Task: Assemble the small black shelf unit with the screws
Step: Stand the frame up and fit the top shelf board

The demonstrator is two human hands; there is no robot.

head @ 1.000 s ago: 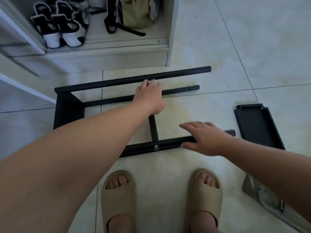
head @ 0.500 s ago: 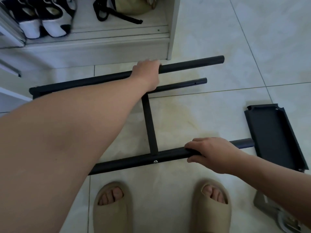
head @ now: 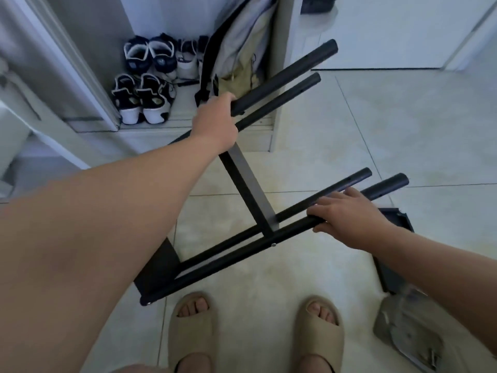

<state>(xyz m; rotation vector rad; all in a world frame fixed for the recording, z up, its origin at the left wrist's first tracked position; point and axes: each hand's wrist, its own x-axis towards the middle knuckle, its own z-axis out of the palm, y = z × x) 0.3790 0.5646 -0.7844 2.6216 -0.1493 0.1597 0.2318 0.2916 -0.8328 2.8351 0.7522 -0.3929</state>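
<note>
frame: shelf frame (head: 250,189) is tilted, its lower-left corner down by the floor (head: 403,130) and its open tube ends raised to the right
done: four tubes are joined to an end panel and a middle crosspiece; a screw head (head: 273,244) is seated at the near joint
todo: right tube ends are bare; loose black panel (head: 391,275) lies on the floor, clear bag (head: 406,321) just beside it
left hand (head: 215,125): wraps the far upper tube
right hand (head: 349,216): fingers over the near tube, thumb under, holding it
progress: roughly halfway, by my judgement
</note>
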